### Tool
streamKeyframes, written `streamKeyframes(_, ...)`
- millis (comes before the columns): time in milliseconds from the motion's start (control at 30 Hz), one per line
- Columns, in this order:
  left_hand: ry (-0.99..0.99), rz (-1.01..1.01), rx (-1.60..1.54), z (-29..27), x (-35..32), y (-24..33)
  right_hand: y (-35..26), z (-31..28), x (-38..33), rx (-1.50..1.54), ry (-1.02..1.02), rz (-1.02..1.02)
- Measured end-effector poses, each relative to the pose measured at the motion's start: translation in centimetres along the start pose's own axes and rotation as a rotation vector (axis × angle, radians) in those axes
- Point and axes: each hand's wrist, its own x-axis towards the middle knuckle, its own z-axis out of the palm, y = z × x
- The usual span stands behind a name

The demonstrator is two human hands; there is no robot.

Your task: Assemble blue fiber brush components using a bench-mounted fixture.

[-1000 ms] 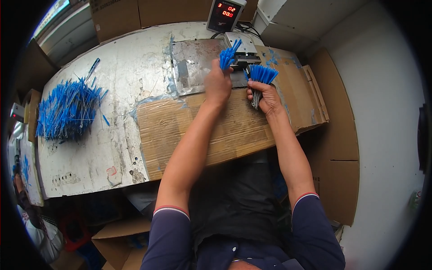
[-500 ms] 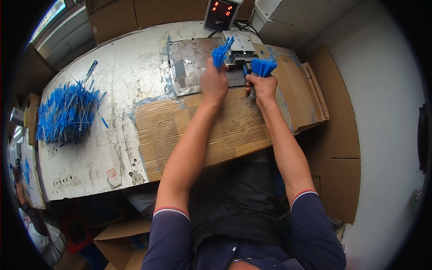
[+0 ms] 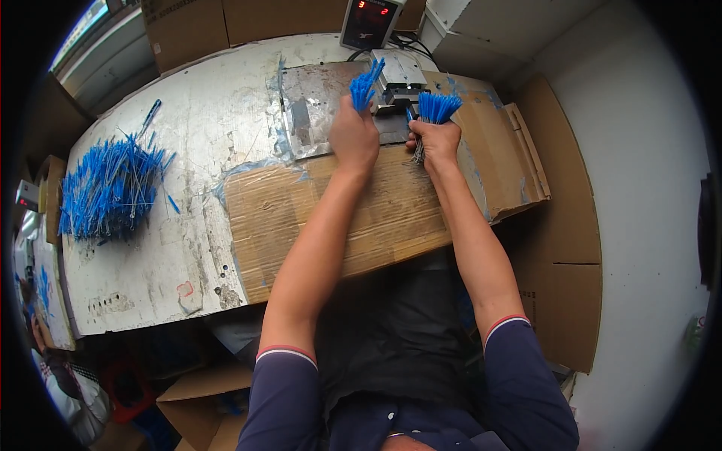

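My left hand [image 3: 355,139] is closed around a bundle of thin blue sticks [image 3: 362,92], their blue ends fanning up past the fingers. Beside it on the right, my right hand [image 3: 438,140] grips a thicker bundle of blue sticks [image 3: 438,108], with thin grey wire ends hanging below the fist. By its thumb a single blue stick [image 3: 409,114] points toward a small metal machine [image 3: 401,79] with a dark jaw-like front. Both hands are just in front of this machine. The lower part of the left bundle is hidden by my fingers.
A large heap of blue sticks with wire ends [image 3: 113,188] lies on the worn white table [image 3: 199,248] at left. Taped cardboard [image 3: 338,218] covers the front edge. A display box [image 3: 368,24] stands behind the machine. Another person's hand [image 3: 37,331] shows at far left.
Both hands have shifted slightly up and to the left, still gripping their bundles. Fewer red digits are lit on the display box. The heap lies unchanged.
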Motion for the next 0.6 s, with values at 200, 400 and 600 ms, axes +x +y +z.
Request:
streamKeyframes(200,0.014,0.066,0.205,-0.1,-0.2,0.3,-0.6,-0.4,-0.2,0.116,-0.032,0.042)
streamKeyframes(400,-0.088,0.177,0.267,0.2,-0.2,-0.2,-1.1,-1.3,-0.1,0.278,-0.073,0.139)
streamKeyframes(600,-0.148,0.164,0.249,0.2,-0.2,-0.3,-0.8,-1.9,-0.5,0.252,-0.061,0.164)
